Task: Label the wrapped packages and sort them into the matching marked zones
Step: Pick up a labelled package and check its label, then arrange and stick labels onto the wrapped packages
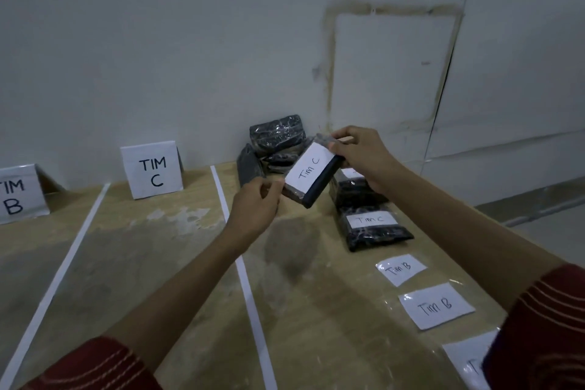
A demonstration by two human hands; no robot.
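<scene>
Wrapped package (324, 182): dark, white label (310, 169) reading "Tim C" (handwritten); tilted, held aloft, right of the TIM C sign (153, 169).

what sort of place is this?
Probably a makeshift sorting bench: plywood table split by white tape lines, a folded TIM C sign, plastic-wrapped packages beside handwritten labels.

Zone signs, two: TIM C sign (152, 169) and TIM B sign (19, 193). White tape lines, two: left line (65, 266) and right line (251, 310). Labelled packages, three: held package (311, 174), front package (373, 229), and rear package (351, 191) with its label half hidden. Unlabelled packages in the pile (277, 133) by the wall (158, 41): at least three, exact number unclear. Loose paper labels, three: far label (400, 269), middle label (437, 305), near label (468, 361). Hands, two: left hand (253, 206), right hand (364, 155).
</scene>
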